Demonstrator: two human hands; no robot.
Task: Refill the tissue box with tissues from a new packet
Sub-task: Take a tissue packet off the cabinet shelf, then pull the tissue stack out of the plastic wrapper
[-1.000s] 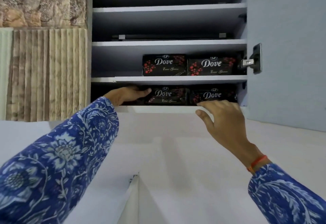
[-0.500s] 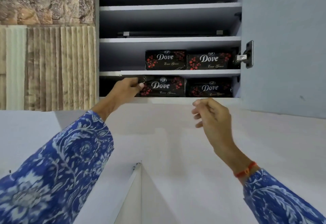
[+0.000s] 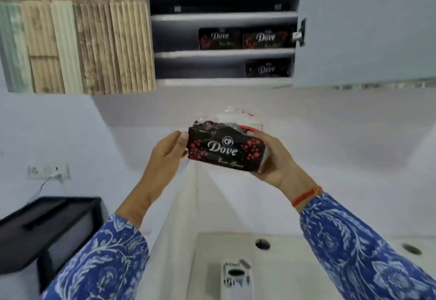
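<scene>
A black tissue packet point(image 3: 223, 150) with red spots and "Dove" lettering is held in front of me, below the open cabinet. My left hand point(image 3: 166, 155) grips its left end and my right hand point(image 3: 274, 160) cups its right end from below. Crinkled clear plastic sticks up at the packet's top. A black box with a slot in its lid point(image 3: 44, 226), probably the tissue box, stands at the lower left. Three more Dove packets point(image 3: 265, 39) remain on the cabinet shelves.
The grey cabinet door point(image 3: 368, 26) hangs open at the upper right. A white washbasin point(image 3: 212, 262) with a tap point(image 3: 237, 276) lies below my hands. A wall socket with a cable point(image 3: 48, 172) is at the left, textured panels point(image 3: 77, 47) above it.
My left hand pulled a packet off the lowest shelf and brought it down. My right hand came in and took its other end. The view tilted down, showing the basin and black box.
</scene>
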